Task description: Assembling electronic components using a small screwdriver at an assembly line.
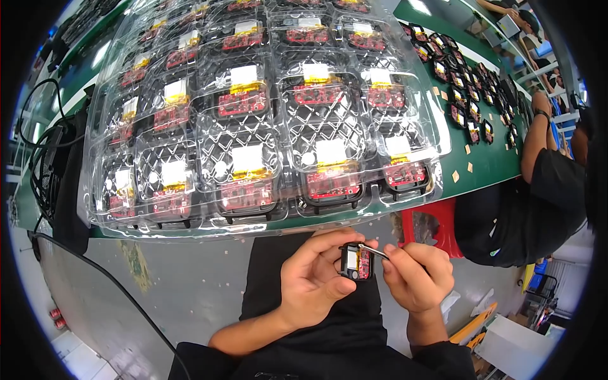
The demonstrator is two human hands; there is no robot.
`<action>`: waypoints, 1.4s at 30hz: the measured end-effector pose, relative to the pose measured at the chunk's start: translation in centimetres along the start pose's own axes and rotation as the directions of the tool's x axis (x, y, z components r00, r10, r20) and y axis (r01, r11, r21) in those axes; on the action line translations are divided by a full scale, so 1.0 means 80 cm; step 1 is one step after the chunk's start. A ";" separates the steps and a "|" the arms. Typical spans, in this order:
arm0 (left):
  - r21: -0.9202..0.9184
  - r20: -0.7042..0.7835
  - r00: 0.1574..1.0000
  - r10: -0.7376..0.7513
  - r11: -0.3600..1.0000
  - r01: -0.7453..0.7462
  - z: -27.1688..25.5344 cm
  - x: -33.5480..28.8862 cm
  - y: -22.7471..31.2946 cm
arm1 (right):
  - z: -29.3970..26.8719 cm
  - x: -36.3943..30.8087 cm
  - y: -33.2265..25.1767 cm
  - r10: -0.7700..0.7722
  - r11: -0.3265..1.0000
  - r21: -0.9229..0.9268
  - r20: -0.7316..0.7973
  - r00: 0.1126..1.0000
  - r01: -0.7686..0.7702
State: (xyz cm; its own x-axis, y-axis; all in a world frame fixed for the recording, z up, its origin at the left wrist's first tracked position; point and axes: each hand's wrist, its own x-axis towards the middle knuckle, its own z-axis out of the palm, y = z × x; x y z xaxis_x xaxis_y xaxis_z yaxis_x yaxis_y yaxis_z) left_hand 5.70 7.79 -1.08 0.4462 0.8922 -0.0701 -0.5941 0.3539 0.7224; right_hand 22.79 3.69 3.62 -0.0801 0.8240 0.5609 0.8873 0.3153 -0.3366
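In front of my lap, my left hand (311, 272) grips a small black device housing (346, 269) by its edges, its inner side turned up. Inside it sit a red circuit board (365, 263) and a white battery block (352, 258). My right hand (419, 273) pinches a thin metal tool (373, 251), whose tip reaches the upper edge of the housing near the board. The kind of tool is too small to make out. Above both hands, clear plastic trays (288, 212) hold many similar housings with red boards and white batteries.
The trays overhang the front edge of the green table (453, 193). More black units (472, 111) and small tan pieces (455, 177) lie at the right. A co-worker in dark clothes (525, 209) sits there, beside a red stool (437, 221). Black cables (41, 158) hang at the left.
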 end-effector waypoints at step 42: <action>0.069 -0.025 0.999 -0.030 0.997 0.032 0.001 0.002 0.008 | 0.006 -0.011 0.004 0.103 0.992 0.065 0.019 0.995 -0.104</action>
State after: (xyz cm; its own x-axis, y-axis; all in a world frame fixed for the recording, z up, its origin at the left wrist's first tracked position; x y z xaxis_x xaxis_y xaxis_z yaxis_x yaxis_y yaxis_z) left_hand 5.44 8.17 -0.58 0.4466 0.8881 -0.1091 -0.5318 0.3615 0.7658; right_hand 22.95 3.32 2.68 0.0028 0.8610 0.5086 0.8592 0.2582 -0.4418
